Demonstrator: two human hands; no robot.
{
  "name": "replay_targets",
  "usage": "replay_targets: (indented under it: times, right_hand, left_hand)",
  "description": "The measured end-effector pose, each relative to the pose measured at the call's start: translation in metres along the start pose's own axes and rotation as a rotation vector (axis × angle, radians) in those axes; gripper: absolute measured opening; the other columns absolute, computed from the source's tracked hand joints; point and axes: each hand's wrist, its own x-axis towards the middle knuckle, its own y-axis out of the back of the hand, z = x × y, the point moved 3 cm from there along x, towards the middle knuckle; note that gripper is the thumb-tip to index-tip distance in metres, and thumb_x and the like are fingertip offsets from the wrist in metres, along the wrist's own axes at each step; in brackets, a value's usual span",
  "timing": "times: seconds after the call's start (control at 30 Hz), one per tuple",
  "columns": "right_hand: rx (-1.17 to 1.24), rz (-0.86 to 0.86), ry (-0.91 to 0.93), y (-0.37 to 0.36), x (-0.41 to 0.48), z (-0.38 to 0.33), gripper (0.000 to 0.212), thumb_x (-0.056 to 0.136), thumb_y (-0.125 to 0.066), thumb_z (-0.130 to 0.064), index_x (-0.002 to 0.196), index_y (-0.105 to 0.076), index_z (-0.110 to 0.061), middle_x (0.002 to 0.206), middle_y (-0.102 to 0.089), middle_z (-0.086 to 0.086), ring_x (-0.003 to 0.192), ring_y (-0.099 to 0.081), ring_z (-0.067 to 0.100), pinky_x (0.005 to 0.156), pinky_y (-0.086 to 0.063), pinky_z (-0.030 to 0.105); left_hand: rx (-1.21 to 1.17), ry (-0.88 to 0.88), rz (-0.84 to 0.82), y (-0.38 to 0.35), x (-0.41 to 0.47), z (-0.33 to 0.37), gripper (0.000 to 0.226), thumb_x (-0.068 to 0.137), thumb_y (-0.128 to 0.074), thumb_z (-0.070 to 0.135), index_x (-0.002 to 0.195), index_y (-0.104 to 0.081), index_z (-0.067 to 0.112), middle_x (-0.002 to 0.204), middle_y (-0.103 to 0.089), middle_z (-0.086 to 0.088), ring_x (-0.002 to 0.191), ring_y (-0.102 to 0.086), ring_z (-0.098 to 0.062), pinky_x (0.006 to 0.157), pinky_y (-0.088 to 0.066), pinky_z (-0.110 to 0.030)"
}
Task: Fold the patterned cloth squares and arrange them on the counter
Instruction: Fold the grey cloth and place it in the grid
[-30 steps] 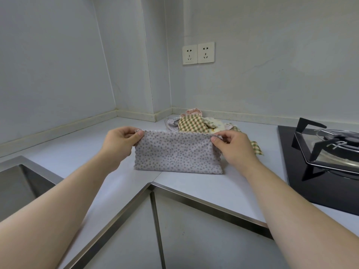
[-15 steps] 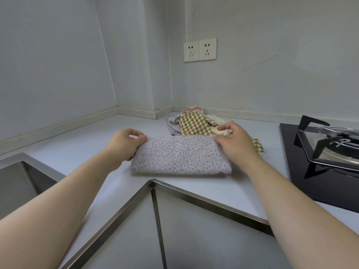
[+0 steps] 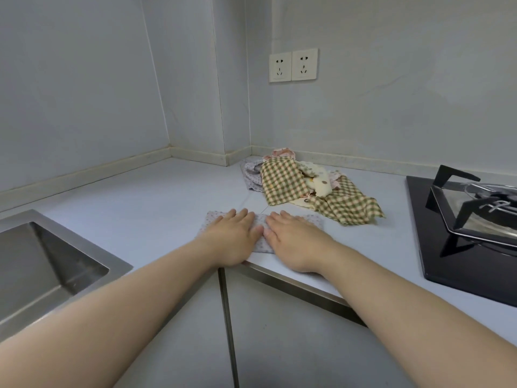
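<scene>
Cloth under your palms is the one being worked. The dotted cloth (image 3: 313, 220) lies folded into a narrow band on the worktop (image 3: 156, 208), close to the front edge where the two cabinet runs meet. Only its two ends and a strip between your thumbs show.

By the look of it, you are at the pressing stage of this fold, flattening the layers so the crease sets. The next move, as I judge it, calls for either another fold end to end or sliding the flat piece to a spot of its own. Either way, lift your palms cleanly so the top layer is not dragged askew, since the near edge sits right at the worktop's lip.

Your left hand (image 3: 232, 239) and right hand (image 3: 293, 242) lie side by side on the cloth, palms down. The fingers are straight and pointing away from you, with the thumbs nearly touching over the middle. Neither hand pinches anything. Both forearms reach in from the lower corners and converge at the cloth.

Behind it, toward the wall corner, the unfolded pile (image 3: 316, 189) waits near the dotted cloth but not touching it. A green checked cloth (image 3: 282, 183) lies on top, with cream and pink pieces tangled in. A steel sink (image 3: 42, 261) sits to your left and a black gas hob (image 3: 461, 233) to your right, both well apart from the work.
</scene>
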Motion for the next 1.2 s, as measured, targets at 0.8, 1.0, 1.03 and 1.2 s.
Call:
replay_targets:
  times: [0.8, 1.0, 1.03, 1.2]
  right_hand:
    - [-0.077, 0.246, -0.206, 0.026, -0.008, 0.046, 0.030, 0.099, -0.050, -0.034, 0.122, -0.069, -0.025, 0.120, -0.069, 0.002, 0.116, -0.059, 0.027, 0.100, -0.046, 0.043]
    - [0.226, 0.168, -0.230, 0.027, -0.011, 0.050, 0.034, 0.092, -0.056, -0.027, 0.123, -0.069, -0.026, 0.123, -0.069, -0.001, 0.109, -0.061, 0.019, 0.094, -0.052, 0.038]
    - [0.315, 0.187, -0.228, 0.028, -0.012, 0.050, 0.030, 0.090, -0.057, -0.025, 0.118, -0.070, -0.027, 0.112, -0.072, -0.003, 0.096, -0.064, 0.016, 0.085, -0.054, 0.035]
    - [0.853, 0.379, -0.281, 0.037, -0.014, 0.049, 0.030, 0.084, -0.064, -0.010, 0.110, -0.066, -0.024, 0.081, -0.072, 0.005, 0.064, -0.057, 0.015, 0.057, -0.045, 0.031]
  left_hand:
    - [-0.002, -0.303, -0.012, 0.013, -0.021, 0.038, 0.080, 0.101, -0.021, 0.065, 0.162, 0.000, 0.018, 0.170, 0.000, 0.000, 0.156, 0.000, -0.014, 0.128, -0.004, -0.040]
    - [0.091, -0.392, -0.140, 0.004, -0.023, 0.029, 0.093, 0.088, -0.011, 0.080, 0.161, 0.009, 0.028, 0.168, 0.013, 0.010, 0.152, 0.016, -0.003, 0.126, 0.006, -0.034]
    - [0.095, -0.399, -0.155, 0.005, -0.023, 0.025, 0.091, 0.088, -0.011, 0.081, 0.161, 0.010, 0.030, 0.167, 0.015, 0.013, 0.151, 0.018, -0.002, 0.126, 0.007, -0.034]
    - [0.066, -0.355, -0.124, 0.004, -0.021, 0.017, 0.097, 0.084, -0.010, 0.086, 0.160, 0.012, 0.031, 0.167, 0.015, 0.013, 0.151, 0.018, 0.000, 0.127, 0.006, -0.037]
